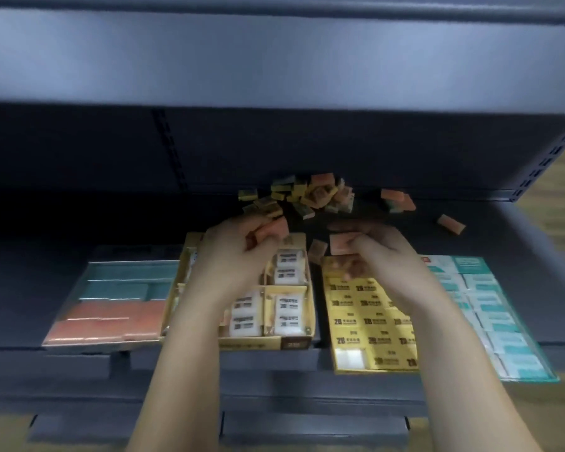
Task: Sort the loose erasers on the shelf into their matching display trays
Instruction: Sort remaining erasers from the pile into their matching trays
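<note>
Your left hand (pixel 238 256) curls round a salmon-orange eraser (pixel 273 229), and your right hand (pixel 385 256) pinches a second orange eraser (pixel 341 244). Both hover over the trays, in front of the loose pile (pixel 307 195) at the back of the shelf (pixel 46 223). These blocks look light and rubbery (wrappers probably slick), so grip across the long edges. Their match appears to be the leftmost tray (pixel 95 342), with its orange rows.

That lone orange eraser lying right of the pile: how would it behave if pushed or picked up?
The lone orange eraser is a flat block lying on a broad face, so it would probably slide, not roll or tip. It looks small and likely light: the left hand grips a similar eraser. Its straight edges suggest stiffness.
</note>
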Available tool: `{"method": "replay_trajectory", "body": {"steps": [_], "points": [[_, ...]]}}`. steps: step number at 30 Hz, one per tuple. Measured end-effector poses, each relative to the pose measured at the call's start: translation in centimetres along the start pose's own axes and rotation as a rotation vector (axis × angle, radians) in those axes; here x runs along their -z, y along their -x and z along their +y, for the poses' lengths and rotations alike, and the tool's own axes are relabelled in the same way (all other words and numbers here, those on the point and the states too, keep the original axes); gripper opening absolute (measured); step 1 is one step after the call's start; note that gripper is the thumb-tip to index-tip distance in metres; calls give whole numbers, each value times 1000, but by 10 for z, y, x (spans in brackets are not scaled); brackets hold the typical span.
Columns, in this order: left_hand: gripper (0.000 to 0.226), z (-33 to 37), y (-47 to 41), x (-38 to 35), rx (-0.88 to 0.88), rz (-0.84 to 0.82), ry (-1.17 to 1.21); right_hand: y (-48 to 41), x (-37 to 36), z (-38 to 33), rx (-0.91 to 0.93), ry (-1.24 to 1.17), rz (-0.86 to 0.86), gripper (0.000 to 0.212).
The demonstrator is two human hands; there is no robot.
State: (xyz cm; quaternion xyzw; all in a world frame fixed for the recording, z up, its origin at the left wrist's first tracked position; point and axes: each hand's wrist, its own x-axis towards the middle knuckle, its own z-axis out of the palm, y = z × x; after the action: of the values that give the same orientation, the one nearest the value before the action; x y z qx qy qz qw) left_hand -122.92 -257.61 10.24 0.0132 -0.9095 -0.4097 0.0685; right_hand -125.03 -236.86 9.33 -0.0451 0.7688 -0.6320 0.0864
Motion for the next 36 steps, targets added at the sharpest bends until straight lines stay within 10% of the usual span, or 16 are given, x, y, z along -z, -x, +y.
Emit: {"method": "replay_trajectory", "body": {"steps": [36], "points": [[15, -168, 30, 155, 33, 98, 318, 22, -190, -32, 103, -21, 97, 15]]}}
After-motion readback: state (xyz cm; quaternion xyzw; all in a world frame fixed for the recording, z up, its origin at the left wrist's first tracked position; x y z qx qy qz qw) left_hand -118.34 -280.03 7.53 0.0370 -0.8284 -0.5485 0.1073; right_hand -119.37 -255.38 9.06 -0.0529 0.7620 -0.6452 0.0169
